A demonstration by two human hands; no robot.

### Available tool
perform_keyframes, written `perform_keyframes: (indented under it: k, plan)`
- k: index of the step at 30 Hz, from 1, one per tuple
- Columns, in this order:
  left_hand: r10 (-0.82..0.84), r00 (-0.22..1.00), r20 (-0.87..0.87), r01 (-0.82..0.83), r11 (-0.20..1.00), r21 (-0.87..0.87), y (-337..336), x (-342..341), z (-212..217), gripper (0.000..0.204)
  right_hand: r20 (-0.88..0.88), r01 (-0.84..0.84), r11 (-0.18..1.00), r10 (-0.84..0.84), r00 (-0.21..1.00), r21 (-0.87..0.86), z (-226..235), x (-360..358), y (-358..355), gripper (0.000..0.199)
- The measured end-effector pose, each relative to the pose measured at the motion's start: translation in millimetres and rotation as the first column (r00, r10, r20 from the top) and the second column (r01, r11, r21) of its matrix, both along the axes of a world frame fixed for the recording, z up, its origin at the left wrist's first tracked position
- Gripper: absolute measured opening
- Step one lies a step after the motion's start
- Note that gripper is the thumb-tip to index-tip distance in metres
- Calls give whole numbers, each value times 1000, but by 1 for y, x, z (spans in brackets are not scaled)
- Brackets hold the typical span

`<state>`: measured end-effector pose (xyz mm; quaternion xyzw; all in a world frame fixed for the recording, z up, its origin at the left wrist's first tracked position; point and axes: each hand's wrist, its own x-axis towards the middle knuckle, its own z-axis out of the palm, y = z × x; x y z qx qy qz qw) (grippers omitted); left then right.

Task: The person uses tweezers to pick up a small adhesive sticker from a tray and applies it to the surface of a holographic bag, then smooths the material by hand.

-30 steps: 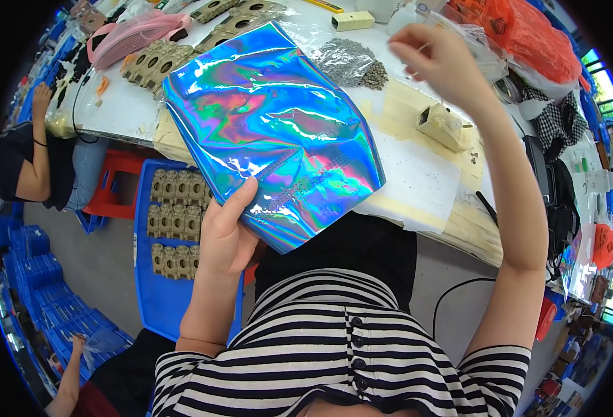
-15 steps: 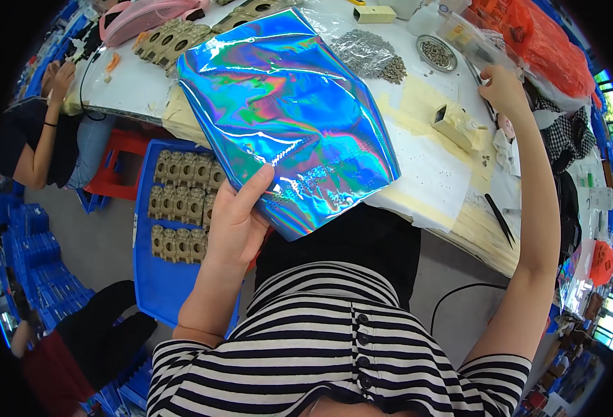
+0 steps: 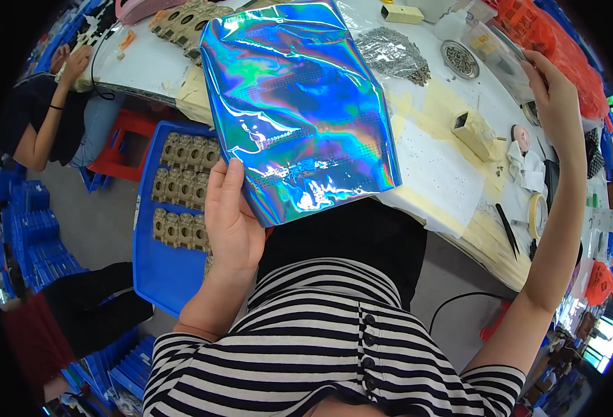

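A large, creased piece of blue holographic foil [image 3: 299,111] is held up over the table's near edge. I cannot tell whether it is a sheet or a flat bag. My left hand [image 3: 233,215] grips its lower left corner, thumb on top and the other fingers underneath. At the far right, my right hand [image 3: 553,97] is raised with thumb and forefinger nearly together beside a clear plastic box [image 3: 497,59]. Something thin and grey meets those fingertips, too unclear to name.
Small metal parts fill a round dish [image 3: 460,59] and a clear bag [image 3: 393,52]. Black tweezers [image 3: 508,229], a tape roll [image 3: 537,215] and a small cream block [image 3: 475,135] lie at right. A blue tray [image 3: 143,240] of camouflage-patterned housings stands left. Another person sits far left.
The foil and my left hand have shifted slightly, and the foil is turned more upright. My right hand has moved right along the clear box. The whole view has swung a little.
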<state>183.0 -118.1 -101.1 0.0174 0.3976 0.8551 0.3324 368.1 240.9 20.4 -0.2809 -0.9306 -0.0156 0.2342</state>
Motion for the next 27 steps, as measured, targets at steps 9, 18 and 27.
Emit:
perform_keyframes:
  k: [9, 18, 27]
  plan:
    - [94, 970, -224, -117, 989, -91, -1, -15, -8, 16, 19, -431, 898, 434, 901, -83, 13, -63, -117, 21]
    - [248, 927, -282, -256, 967, 7, 14, -23, -10, 13, 259, -731, 682, 699, 666, 39, 16, -152, -176, 32]
    - [215, 928, -303, -246, 967, -70, 13, -42, -12, 14, 500, -826, 563, 724, 476, -29, 36, -194, -186, 14]
